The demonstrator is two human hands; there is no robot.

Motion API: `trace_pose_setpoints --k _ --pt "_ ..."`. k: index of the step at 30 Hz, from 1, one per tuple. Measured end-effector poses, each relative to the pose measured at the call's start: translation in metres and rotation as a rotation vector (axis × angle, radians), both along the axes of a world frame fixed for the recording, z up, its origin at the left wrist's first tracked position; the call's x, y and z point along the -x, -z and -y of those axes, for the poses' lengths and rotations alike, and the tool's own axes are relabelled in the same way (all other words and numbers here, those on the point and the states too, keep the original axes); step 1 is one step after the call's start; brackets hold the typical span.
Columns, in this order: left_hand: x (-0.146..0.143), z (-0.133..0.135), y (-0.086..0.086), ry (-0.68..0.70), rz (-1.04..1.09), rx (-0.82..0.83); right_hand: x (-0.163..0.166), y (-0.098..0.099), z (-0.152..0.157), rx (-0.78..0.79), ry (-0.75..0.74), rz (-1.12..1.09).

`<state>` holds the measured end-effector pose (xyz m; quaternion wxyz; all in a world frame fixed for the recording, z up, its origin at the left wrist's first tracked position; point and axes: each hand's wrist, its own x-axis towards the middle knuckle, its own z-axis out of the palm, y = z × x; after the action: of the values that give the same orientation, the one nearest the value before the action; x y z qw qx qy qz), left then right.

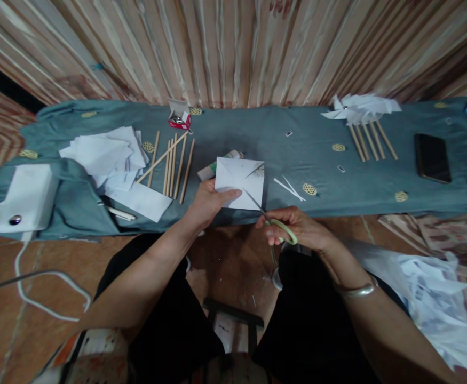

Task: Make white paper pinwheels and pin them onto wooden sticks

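Observation:
My left hand pinches the lower left edge of a square white sheet of paper, thumb on top. Cuts run inward from the upper corners of the sheet. In my right hand is a pair of scissors with light green handles. Its blades lie at the lower right part of the paper, pointing up and left toward the middle. One blade is hidden under the sheet. A glue stick or similar tube lies partly behind the paper. Thin paper strips rest to the right.
Wooden sticks and a stack of white paper lie left; a red box of small metal pieces stands behind. Paper pinwheels on sticks and a phone lie right. A bag of paper scraps is low right.

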<state>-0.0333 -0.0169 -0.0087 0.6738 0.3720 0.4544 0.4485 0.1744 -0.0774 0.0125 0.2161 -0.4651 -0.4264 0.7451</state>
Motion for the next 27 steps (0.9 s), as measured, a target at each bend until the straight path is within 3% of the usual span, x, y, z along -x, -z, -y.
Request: trace_pose_setpoints --k 27 --pt "0.0018 -0.0018 0.0063 0.026 0.001 -0.050 0.0005 0.0063 -0.0011 -0.092 -0.025 0.073"
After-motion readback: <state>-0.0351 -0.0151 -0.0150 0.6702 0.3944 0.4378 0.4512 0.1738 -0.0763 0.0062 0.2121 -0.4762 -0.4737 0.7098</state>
